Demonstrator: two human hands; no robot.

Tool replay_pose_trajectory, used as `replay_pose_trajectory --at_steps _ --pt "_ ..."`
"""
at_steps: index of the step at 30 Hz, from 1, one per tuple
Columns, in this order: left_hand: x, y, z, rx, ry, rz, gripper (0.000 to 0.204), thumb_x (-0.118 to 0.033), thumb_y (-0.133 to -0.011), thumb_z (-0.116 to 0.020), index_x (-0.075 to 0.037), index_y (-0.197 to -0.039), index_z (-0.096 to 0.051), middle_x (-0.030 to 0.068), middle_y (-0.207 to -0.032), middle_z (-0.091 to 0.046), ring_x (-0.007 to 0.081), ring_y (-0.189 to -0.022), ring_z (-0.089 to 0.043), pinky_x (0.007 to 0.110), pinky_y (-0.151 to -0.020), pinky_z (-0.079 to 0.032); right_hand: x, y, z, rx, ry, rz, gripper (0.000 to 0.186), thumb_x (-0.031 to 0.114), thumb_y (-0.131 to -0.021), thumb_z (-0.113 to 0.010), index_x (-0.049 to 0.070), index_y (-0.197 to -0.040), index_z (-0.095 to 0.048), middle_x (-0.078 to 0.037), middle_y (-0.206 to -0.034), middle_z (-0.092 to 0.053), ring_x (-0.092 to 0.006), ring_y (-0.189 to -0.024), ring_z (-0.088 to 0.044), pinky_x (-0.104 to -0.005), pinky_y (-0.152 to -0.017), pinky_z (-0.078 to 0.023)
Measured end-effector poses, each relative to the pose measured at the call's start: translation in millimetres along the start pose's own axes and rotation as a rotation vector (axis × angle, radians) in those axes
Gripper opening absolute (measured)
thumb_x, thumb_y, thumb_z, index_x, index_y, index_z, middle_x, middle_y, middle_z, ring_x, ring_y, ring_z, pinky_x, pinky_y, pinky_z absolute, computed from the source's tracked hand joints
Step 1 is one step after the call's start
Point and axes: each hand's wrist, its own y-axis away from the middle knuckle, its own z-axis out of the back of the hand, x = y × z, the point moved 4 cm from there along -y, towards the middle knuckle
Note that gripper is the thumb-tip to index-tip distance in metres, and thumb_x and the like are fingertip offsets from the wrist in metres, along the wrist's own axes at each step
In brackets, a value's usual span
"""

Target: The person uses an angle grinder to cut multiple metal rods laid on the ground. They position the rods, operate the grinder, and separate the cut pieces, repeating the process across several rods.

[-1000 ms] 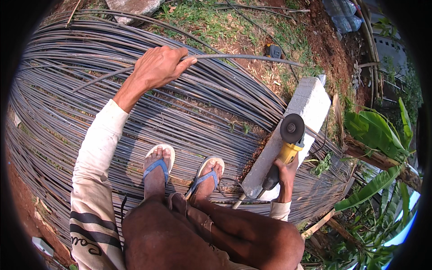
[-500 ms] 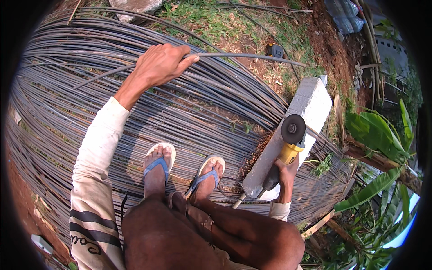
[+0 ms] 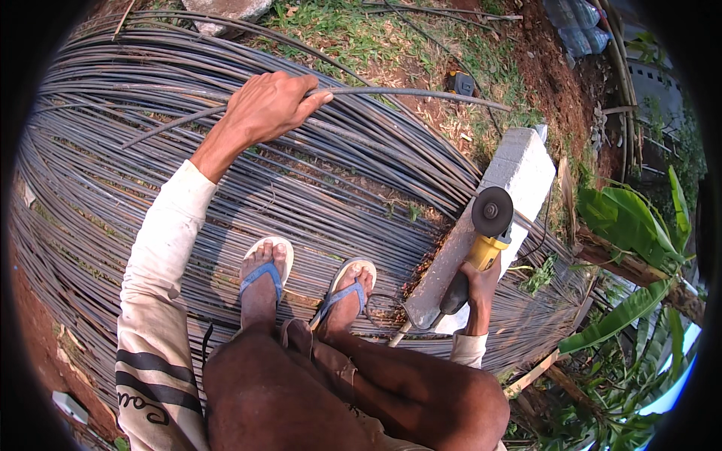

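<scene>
My left hand is closed around a steel rebar rod, which sticks out to both sides of the fist above the other rods. In my right hand is a yellow and black angle grinder, gripped by its body. The grinder's dark round disc faces up, over a pale concrete block. Part of the grinder's black rear end rests against or near the block; contact is hard to tell. The rod's right end lies above the block's far end, apart from the disc.
Long bundled rebar rods cover the ground under my sandalled feet. A yellow and black tape measure lies on the grass beyond. A rock, plastic bottles and banana leaves are around the edges.
The grinder has shifted very slightly, its disc a little farther from me. My left hand and the rod in it look the same.
</scene>
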Motion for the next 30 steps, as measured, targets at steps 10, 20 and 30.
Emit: replay_pose_trajectory --at_steps 10,20,30 --pt "-3.5 -0.8 3.9 0.047 -0.070 0.004 0.051 -0.050 -0.110 -0.059 -0.002 -0.100 -0.074 0.0174 -0.060 -0.062 0.0411 -0.060 -0.065 0.054 -0.059 -0.052 10.6 -9.2 0.2 0.000 -0.007 0.021 0.071 0.002 -0.069 -0.079 0.003 -0.136 -0.055 -0.008 -0.108 -0.068 -0.0214 -0.092 -0.068 -0.0351 -0.085 -0.056" --pt "-1.8 -4.1 2.7 -0.028 -0.006 -0.019 0.045 -0.046 -0.109 -0.063 -0.004 -0.097 -0.072 0.0165 -0.054 -0.054 0.0398 -0.052 -0.055 0.052 -0.055 -0.043 -4.0 3.8 1.4 0.007 0.049 -0.021 0.072 -0.001 -0.069 -0.078 0.002 -0.137 -0.055 -0.007 -0.108 -0.068 -0.0199 -0.093 -0.067 -0.0340 -0.086 -0.055" --pt "-0.9 -3.7 3.3 0.063 -0.056 0.006 0.050 -0.050 -0.110 -0.059 -0.004 -0.100 -0.075 0.0142 -0.057 -0.059 0.0362 -0.054 -0.061 0.052 -0.057 -0.050 4.8 -0.1 -1.3 0.015 -0.022 -0.002 0.073 0.000 -0.069 -0.078 0.002 -0.138 -0.054 -0.008 -0.109 -0.067 -0.0208 -0.094 -0.067 -0.0343 -0.086 -0.055"
